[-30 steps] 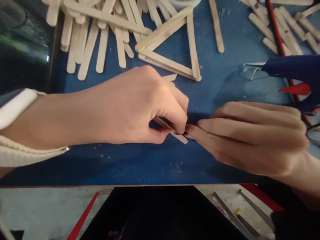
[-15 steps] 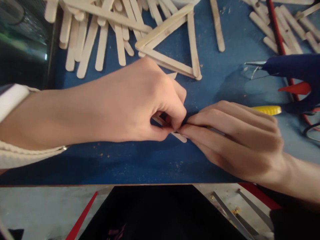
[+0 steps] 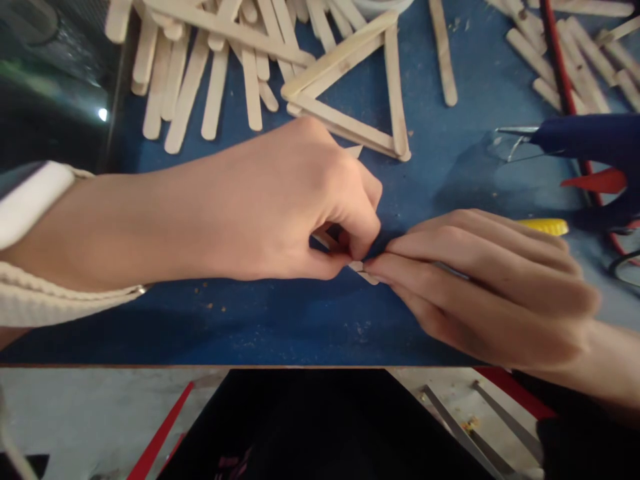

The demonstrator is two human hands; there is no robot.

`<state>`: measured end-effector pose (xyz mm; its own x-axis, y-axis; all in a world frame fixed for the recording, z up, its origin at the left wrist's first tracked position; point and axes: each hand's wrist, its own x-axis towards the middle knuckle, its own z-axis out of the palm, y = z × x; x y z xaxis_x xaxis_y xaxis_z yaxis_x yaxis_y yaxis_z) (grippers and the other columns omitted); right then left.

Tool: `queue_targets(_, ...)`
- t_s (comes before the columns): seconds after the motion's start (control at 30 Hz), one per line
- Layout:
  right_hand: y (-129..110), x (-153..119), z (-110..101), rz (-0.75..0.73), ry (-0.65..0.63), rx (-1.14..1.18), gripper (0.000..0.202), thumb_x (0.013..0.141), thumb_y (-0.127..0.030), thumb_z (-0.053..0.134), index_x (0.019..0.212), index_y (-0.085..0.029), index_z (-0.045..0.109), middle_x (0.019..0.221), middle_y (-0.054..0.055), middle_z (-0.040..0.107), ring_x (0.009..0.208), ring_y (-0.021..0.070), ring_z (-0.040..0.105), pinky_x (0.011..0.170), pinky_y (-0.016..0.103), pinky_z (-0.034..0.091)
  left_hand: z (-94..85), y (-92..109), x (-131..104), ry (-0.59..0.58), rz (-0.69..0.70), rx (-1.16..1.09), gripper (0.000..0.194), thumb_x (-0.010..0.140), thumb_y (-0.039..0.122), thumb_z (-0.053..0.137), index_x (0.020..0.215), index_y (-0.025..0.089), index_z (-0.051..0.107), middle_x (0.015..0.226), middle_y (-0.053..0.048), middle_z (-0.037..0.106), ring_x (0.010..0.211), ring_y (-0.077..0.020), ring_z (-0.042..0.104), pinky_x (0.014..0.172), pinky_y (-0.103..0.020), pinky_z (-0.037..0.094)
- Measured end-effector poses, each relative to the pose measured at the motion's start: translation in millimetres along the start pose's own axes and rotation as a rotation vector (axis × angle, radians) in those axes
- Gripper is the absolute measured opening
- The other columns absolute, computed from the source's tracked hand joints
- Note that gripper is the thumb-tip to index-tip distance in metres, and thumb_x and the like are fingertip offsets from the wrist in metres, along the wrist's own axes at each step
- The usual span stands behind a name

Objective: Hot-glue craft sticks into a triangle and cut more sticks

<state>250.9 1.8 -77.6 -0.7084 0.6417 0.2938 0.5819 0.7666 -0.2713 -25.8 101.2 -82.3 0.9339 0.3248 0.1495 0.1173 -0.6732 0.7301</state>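
Note:
My left hand is closed in a pinch on a wooden craft stick low over the blue table; most of the stick is hidden beneath the fingers. My right hand comes from the right, its thumb and fingertips pinched together at the stick's near end, almost touching the left fingertips. A pointed bit of pale wood shows beyond the left knuckles. Just past my hands lies a triangle of glued craft sticks, flat on the table.
A pile of loose craft sticks spreads at the back left, and one stick lies alone. On the right are a blue glue gun, a yellow-handled tool, a red rod and more sticks. A dark glossy object stands at left.
My right hand has shifted slightly right, its fingertips drawing a little away from the left ones, showing more of the stick's end. The whole view has moved slightly.

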Motion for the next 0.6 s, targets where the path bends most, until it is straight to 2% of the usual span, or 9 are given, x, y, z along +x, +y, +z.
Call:
queue_targets(0.17, 3.0, -2.0, 9.2, -0.003, 0.049, -0.017, 0.022, 0.116, -0.014, 0.077, 0.117, -0.03, 0.091, 0.112, -0.001, 0.087, 0.088, 0.0205, 0.081, 0.076, 0.041, 0.066, -3.4, 5.9, -1.2, -0.021, -0.071, 0.019, 0.025, 0.111, 0.009, 0.078, 0.098, 0.025, 0.092, 0.104, 0.01, 0.086, 0.088, -0.0098, 0.077, 0.084, -0.024, 0.054)
queue_targets(0.3, 3.8, -2.9, 9.9, 0.007, 0.027, -0.043, 0.023, 0.119, -0.02, 0.074, 0.12, -0.037, 0.089, 0.114, -0.005, 0.087, 0.09, 0.0194, 0.083, 0.08, 0.04, 0.069, -3.0, 6.3, -1.6, -0.012, -0.073, 0.007, 0.028, 0.113, 0.01, 0.075, 0.097, 0.026, 0.091, 0.104, 0.009, 0.086, 0.088, -0.0112, 0.077, 0.085, -0.025, 0.055)
queue_targets(0.47, 3.5, -2.0, 5.0, -0.006, -0.007, -0.073, 0.026, 0.12, -0.021, 0.071, 0.124, -0.039, 0.089, 0.113, -0.005, 0.088, 0.091, 0.0206, 0.085, 0.081, 0.04, 0.072, -3.9, 5.3, 0.1, -0.04, -0.078, -0.005, 0.029, 0.114, 0.01, 0.072, 0.099, 0.024, 0.092, 0.103, 0.008, 0.086, 0.087, -0.0111, 0.076, 0.1, -0.026, 0.058)
queue_targets(0.6, 3.5, 0.0, 6.2, -0.02, 0.018, -0.008, 0.022, 0.117, -0.013, 0.074, 0.12, -0.03, 0.087, 0.114, -0.002, 0.089, 0.09, 0.0209, 0.085, 0.077, 0.041, 0.067, -5.9, 6.2, 1.2, -0.062, -0.098, 0.01, 0.026, 0.112, 0.011, 0.076, 0.098, 0.026, 0.092, 0.105, 0.007, 0.087, 0.087, -0.0122, 0.077, 0.086, -0.028, 0.057)
